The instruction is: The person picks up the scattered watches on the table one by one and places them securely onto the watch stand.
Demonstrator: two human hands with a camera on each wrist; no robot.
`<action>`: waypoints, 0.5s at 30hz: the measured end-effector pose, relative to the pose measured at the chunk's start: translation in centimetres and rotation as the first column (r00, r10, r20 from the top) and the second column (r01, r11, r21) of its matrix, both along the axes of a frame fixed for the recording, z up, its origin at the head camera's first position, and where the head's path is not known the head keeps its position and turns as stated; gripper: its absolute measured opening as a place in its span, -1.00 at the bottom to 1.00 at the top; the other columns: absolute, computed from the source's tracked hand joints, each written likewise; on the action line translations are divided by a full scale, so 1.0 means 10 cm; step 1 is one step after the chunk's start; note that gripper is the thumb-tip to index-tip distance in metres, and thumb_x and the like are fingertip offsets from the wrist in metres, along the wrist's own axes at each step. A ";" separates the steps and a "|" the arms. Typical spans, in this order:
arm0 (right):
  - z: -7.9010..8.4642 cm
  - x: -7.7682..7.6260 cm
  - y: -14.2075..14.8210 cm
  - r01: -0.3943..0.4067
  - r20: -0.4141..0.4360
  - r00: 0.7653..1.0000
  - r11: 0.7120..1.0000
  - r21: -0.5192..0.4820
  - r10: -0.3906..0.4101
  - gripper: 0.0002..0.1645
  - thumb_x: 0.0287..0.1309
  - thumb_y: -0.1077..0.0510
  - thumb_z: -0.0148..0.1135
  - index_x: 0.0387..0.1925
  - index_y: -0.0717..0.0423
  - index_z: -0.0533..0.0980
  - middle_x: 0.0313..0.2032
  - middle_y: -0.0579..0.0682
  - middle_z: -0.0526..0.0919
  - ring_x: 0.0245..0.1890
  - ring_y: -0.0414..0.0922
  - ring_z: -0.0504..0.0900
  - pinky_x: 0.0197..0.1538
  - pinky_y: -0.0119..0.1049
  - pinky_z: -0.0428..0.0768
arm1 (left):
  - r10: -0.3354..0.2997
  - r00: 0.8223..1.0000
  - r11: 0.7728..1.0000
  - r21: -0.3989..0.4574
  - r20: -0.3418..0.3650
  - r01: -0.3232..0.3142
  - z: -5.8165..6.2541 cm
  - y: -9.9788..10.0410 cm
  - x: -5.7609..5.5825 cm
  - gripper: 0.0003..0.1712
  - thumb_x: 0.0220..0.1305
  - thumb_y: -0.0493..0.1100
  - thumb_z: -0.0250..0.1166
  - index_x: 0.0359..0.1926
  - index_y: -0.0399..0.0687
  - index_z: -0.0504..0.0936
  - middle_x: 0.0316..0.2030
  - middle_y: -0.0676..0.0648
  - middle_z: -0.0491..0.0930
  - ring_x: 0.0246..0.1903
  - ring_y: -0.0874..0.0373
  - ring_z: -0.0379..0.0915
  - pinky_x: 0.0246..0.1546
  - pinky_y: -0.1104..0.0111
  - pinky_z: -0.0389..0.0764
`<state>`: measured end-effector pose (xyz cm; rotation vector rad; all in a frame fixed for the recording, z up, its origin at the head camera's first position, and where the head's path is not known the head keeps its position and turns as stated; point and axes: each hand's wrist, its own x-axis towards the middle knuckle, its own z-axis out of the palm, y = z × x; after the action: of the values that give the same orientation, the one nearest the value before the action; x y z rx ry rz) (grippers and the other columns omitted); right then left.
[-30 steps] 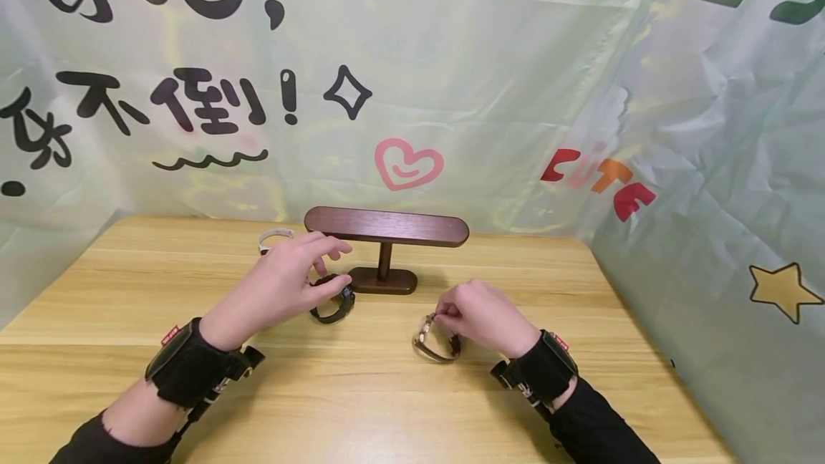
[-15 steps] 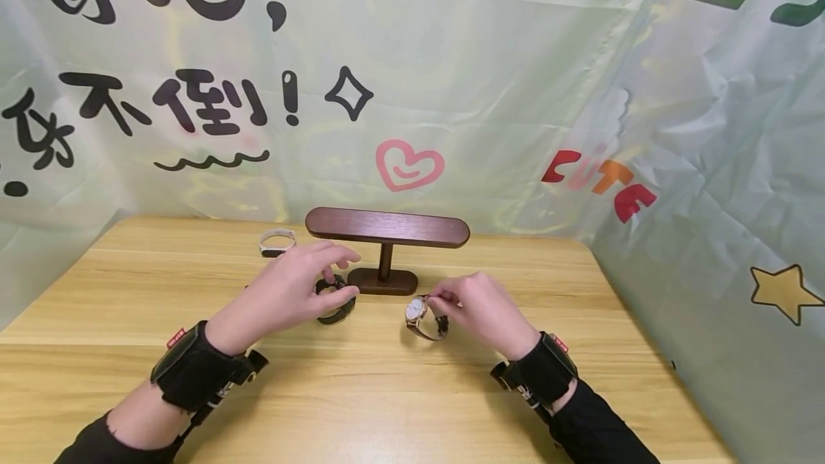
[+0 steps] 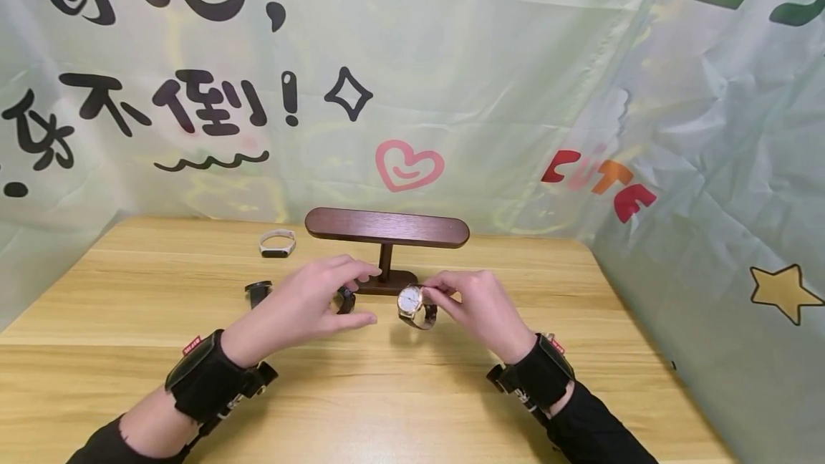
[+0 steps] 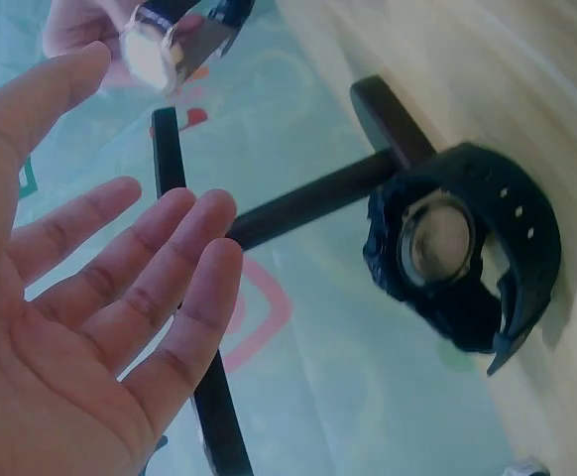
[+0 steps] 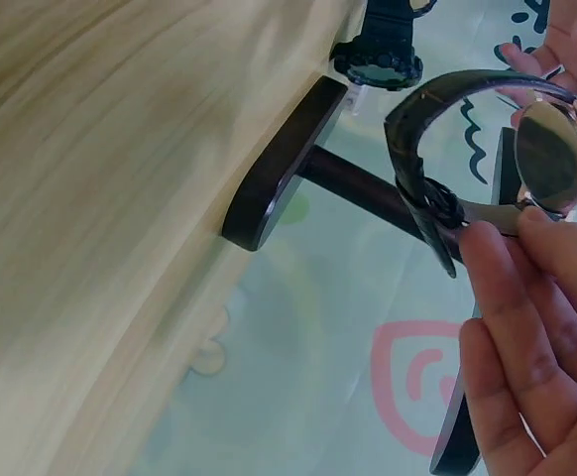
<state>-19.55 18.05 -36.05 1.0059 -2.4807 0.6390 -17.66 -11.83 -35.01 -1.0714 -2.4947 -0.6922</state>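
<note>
My right hand [image 3: 480, 310] pinches a wristwatch [image 3: 410, 301] with a white dial, gold-toned case and dark strap by its strap, raised in front of the stand's base. In the right wrist view the watch [image 5: 556, 159] shows its case back, its strap closed in a loop. Fingers spread and holding nothing, my left hand [image 3: 316, 299] hovers left of that watch, palm facing it. Behind the left hand a chunky black watch [image 4: 467, 248] sits on the table, partly hidden in the head view. A dark wooden T-shaped watch stand [image 3: 387, 226] rises behind both hands, its bar bare.
A fitness band [image 3: 277, 243] with a pale strap lies at the back left of the wooden table [image 3: 387, 407]. Another dark watch [image 3: 259, 292] shows just beyond the left forearm. A printed cloth backdrop [image 3: 490, 77] hangs behind the table and along its right side.
My right hand has lifted the white-dialled watch and brought it left, turning its dial toward the head camera. The left hand has shifted right and nearer, uncovering the band and the dark watch at left.
</note>
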 end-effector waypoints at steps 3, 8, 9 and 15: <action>0.01 0.01 -0.02 -0.016 -0.009 1.000 1.000 -0.025 0.016 -0.93 0.38 0.16 0.45 -0.18 0.04 0.80 -0.27 -0.08 0.88 -0.34 -0.26 0.82 -0.28 -0.32 0.80 | -0.012 1.000 1.000 0.017 0.002 0.012 -0.02 0.03 0.01 -0.26 0.21 0.13 0.63 0.34 0.00 0.63 0.02 0.01 0.76 -0.09 0.18 0.73 -0.16 0.37 0.76; 0.01 0.03 -0.05 -0.039 -0.015 0.999 0.997 -0.069 0.038 -0.93 0.38 0.16 0.46 -0.18 0.03 0.80 -0.26 -0.10 0.88 -0.32 -0.28 0.82 -0.27 -0.46 0.75 | -0.036 0.999 0.998 0.052 0.002 0.036 -0.03 0.10 0.03 -0.22 0.18 0.12 0.65 0.34 -0.05 0.62 0.06 -0.02 0.76 -0.02 0.15 0.74 0.00 0.27 0.81; 0.01 0.03 -0.05 -0.046 -0.016 0.999 0.996 -0.079 0.045 -0.93 0.37 0.17 0.46 -0.18 0.03 0.80 -0.26 -0.10 0.88 -0.32 -0.29 0.81 -0.28 -0.48 0.74 | -0.043 0.999 0.997 0.059 0.002 0.043 -0.04 0.11 0.03 -0.22 0.18 0.11 0.65 0.34 -0.05 0.62 0.07 -0.03 0.76 -0.01 0.14 0.74 0.02 0.26 0.81; 0.02 0.06 -0.10 -0.082 -0.020 0.997 0.990 -0.115 0.080 -0.93 0.37 0.20 0.46 -0.17 0.06 0.80 -0.26 -0.08 0.88 -0.33 -0.28 0.82 -0.29 -0.54 0.72 | -0.082 0.997 0.992 0.099 -0.016 0.083 -0.07 0.15 0.05 -0.22 0.16 0.08 0.67 0.32 -0.09 0.62 0.09 -0.05 0.76 0.03 0.12 0.75 0.06 0.24 0.81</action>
<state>-18.95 17.08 -35.89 1.0669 -2.3691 0.7880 -17.19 -10.29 -35.76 -1.1441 -2.3899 -0.8218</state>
